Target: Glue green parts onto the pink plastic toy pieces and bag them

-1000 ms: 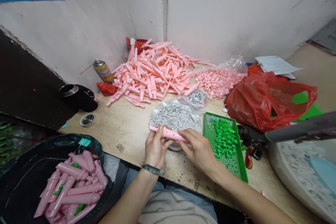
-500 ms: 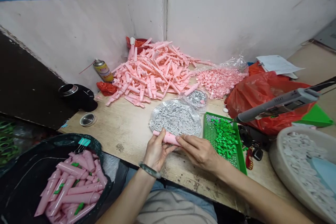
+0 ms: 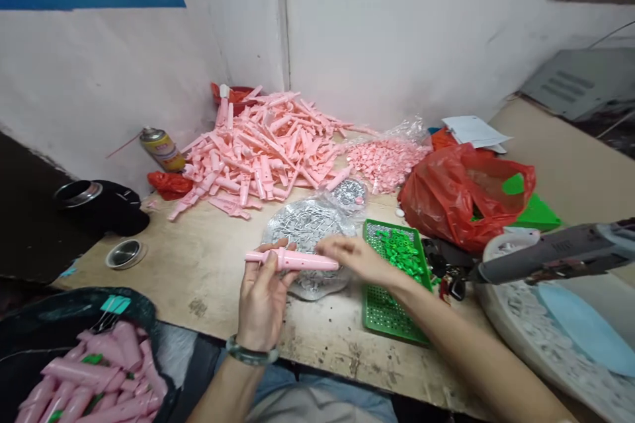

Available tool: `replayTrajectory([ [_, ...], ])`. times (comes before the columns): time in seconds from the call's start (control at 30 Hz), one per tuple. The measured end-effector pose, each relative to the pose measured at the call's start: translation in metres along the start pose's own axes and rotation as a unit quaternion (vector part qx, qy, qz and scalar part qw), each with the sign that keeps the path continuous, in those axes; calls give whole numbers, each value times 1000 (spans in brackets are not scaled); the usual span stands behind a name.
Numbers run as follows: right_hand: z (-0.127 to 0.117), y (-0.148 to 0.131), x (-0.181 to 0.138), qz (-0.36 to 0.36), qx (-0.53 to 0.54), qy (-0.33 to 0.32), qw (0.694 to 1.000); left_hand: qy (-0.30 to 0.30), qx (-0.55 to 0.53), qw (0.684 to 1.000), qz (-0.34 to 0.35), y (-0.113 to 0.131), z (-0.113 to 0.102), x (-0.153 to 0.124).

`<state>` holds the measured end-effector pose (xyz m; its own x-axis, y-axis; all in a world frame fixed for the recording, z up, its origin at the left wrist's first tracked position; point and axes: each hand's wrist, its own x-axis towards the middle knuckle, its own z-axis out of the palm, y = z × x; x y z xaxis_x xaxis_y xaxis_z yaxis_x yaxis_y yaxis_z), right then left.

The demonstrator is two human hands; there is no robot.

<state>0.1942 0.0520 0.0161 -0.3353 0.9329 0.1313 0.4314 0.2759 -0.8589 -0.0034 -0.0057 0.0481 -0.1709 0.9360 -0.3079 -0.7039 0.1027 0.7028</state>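
In my left hand point(image 3: 262, 301), thumb and fingers wrap around a pink plastic tube point(image 3: 310, 262) with small holes along it. The tube lies level, pointing right. My right hand point(image 3: 350, 254) is at the tube's far end, over the edge of a clear bag of metal pins and grey pieces point(image 3: 300, 225). Its fingers are bent and a little blurred, with nothing visible in them; whether they touch the tube or the bag is hard to see. Just right of that hand stands a green tray point(image 3: 373, 317) holding small green parts point(image 3: 401, 252).
Pink plastic pieces point(image 3: 268, 145) are heaped at the back, beside small pink parts point(image 3: 384, 158). A grey power screwdriver point(image 3: 550, 254) juts in over a tub point(image 3: 496, 337) at right. A dark-lined container point(image 3: 143, 297) with pink tubes is lower left. A spray can point(image 3: 163, 149) stands at back left.
My right hand has come off the pink tube and moved slightly up, over the bag. My left hand keeps the tube. The view has swung to the right.
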Motion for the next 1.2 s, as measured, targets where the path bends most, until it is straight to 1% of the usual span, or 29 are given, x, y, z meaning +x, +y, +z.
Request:
replayTrajectory([
  [0.03, -17, 15, 22, 24, -82, 86, 993, 18, -31, 999, -27, -1, 1, 3],
  [0.07, -37, 29, 45, 43, -116, 144, 982, 34, -59, 996, -61, -3, 2, 6],
  [0.1, -56, 44, 66, 52, -137, 178, 973, 42, -81, 991, -98, -5, 3, 8],
  [0.17, -91, 68, 99, 70, -173, 226, 956, 39, -103, 982, -152, -9, 5, 8],
  [0.2, -104, 77, 111, 77, -186, 240, 950, 32, -104, 980, -168, -11, 5, 7],
  [0.27, -120, 89, 124, 90, -205, 260, 939, 26, -90, 980, -177, -15, 6, 5],
  [0.33, -125, 94, 129, 95, -215, 276, 932, 32, -63, 983, -167, -17, 6, 4],
  [0.43, -115, 87, 125, 92, -217, 301, 924, 37, -35, 988, -143, -16, 6, 6],
  [0.53, -86, 66, 105, 86, -202, 305, 927, 24, -30, 994, -105, -15, 8, 11],
  [0.57, -72, 57, 93, 80, -197, 294, 932, 18, -29, 995, -89, -15, 8, 12],
  [0.63, -44, 36, 62, 57, -162, 236, 956, 6, -26, 997, -65, -18, 9, 14],
  [0.67, -30, 26, 44, 42, -129, 190, 972, 3, -25, 998, -59, -20, 9, 14],
  [0.7, -17, 16, 26, 30, -55, 137, 989, 1, -24, 998, -55, -22, 9, 14],
  [0.73, -7, 7, 10, 38, 29, 102, 994, 2, -24, 998, -51, -23, 8, 14],
  [0.77, 1, -1, -5, 55, 120, 77, 988, 5, -24, 999, -46, -25, 7, 13],
  [0.8, 7, -6, -17, 79, 204, 65, 974, 7, -25, 999, -41, -26, 5, 12],
  [0.87, 14, -14, -33, 122, 313, 76, 939, 7, -27, 999, -29, -27, 2, 10],
  [0.93, 17, -16, -39, 137, 348, 112, 921, 4, -27, 999, -23, -27, 0, 8],
  [1.0, 20, -18, -41, 134, 341, 153, 918, 4, -25, 1000, -16, -26, 0, 5],
  [1.1, 29, -23, -45, 122, 312, 194, 922, 4, -17, 1000, -8, -27, 3, -1],
  [1.2, 42, -32, -59, 95, 263, 239, 930, 3, 1, 1000, 7, -31, 7, -6],
])
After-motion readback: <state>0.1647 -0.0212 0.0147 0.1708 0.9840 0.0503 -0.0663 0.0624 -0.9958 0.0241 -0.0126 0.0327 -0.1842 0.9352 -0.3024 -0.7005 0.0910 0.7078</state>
